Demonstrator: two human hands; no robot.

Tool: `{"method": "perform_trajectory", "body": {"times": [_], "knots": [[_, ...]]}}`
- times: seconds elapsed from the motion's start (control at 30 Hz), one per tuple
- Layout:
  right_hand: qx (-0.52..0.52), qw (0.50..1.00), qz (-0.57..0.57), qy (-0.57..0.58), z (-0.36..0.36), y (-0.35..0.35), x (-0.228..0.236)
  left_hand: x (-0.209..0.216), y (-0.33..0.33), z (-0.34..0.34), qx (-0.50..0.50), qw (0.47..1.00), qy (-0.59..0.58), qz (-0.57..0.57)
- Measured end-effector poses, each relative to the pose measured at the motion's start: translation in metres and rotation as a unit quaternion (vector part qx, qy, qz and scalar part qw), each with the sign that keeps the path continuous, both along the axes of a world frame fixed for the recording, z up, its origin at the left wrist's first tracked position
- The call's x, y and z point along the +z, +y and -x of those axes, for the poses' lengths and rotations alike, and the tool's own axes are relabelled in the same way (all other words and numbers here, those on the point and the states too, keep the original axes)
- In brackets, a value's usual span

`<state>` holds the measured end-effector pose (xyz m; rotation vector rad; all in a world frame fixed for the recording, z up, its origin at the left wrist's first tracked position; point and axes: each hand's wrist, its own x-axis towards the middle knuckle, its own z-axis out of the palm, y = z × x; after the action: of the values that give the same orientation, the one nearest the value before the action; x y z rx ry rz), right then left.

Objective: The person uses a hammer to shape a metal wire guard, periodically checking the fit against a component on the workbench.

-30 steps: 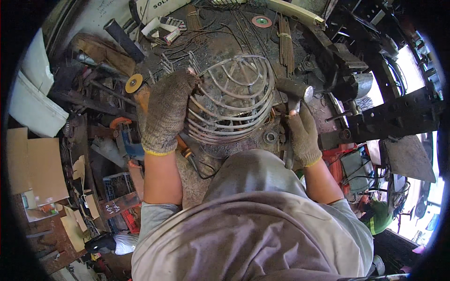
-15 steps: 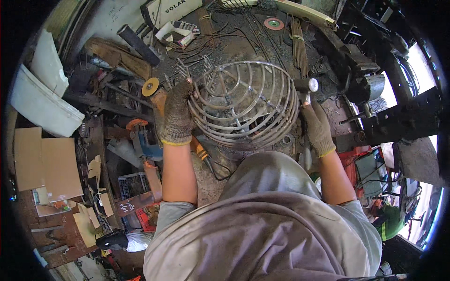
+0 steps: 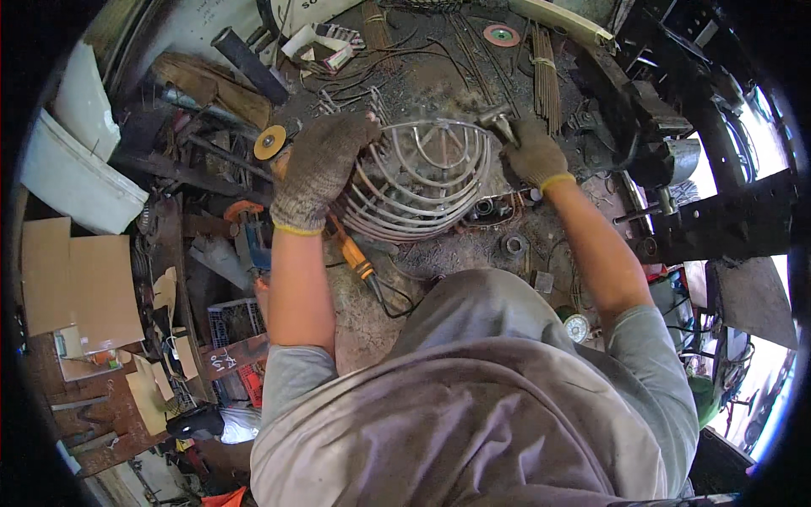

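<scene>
Gripping hammer (image 3: 499, 122), right fingers (image 3: 530, 152) beside wire cage (image 3: 422, 203), left fingers (image 3: 345, 139) holding its left edge, patchy open ground (image 3: 549, 224) rightward.

Each hand (image 3: 321, 169): brown knit glove (image 3: 538, 157), yellow-edged cuff (image 3: 297, 229); short grey sleeves (image 3: 297, 370); creased grey-brown shirt (image 3: 473, 414).

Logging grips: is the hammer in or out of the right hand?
In. The hammer juts from the gloved right hand, closed around it.

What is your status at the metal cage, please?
Left hand holding metal cage at left. Right hand gripping hammer near cage's right rim. Orange corded tool beside cage.
</scene>
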<state>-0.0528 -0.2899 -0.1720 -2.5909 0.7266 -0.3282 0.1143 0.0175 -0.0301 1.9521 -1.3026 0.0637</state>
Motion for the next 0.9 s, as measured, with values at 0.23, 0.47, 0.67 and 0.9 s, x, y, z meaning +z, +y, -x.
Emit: {"method": "perform_trajectory", "body": {"times": [0.23, 0.47, 0.67, 0.9], "knots": [[0.008, 0.994, 0.098, 0.057, -0.008, 0.008, 0.024, 0.017, -0.025, 0.0, 0.0, 0.974, 0.22, -0.056], [0.078, 0.937, -0.293, -0.174, 0.015, 0.038, 0.088, 0.015, -0.047, -0.031, -0.128, 0.981, -0.137, -0.059], [0.123, 0.864, -0.469, -0.137, 0.023, 0.076, 0.119, 0.04, -0.091, -0.023, -0.23, 0.95, -0.049, -0.204], [0.073, 0.945, -0.168, -0.271, 0.034, 0.068, 0.086, 0.038, -0.085, -0.012, 0.128, 0.988, -0.012, 0.091]]}}
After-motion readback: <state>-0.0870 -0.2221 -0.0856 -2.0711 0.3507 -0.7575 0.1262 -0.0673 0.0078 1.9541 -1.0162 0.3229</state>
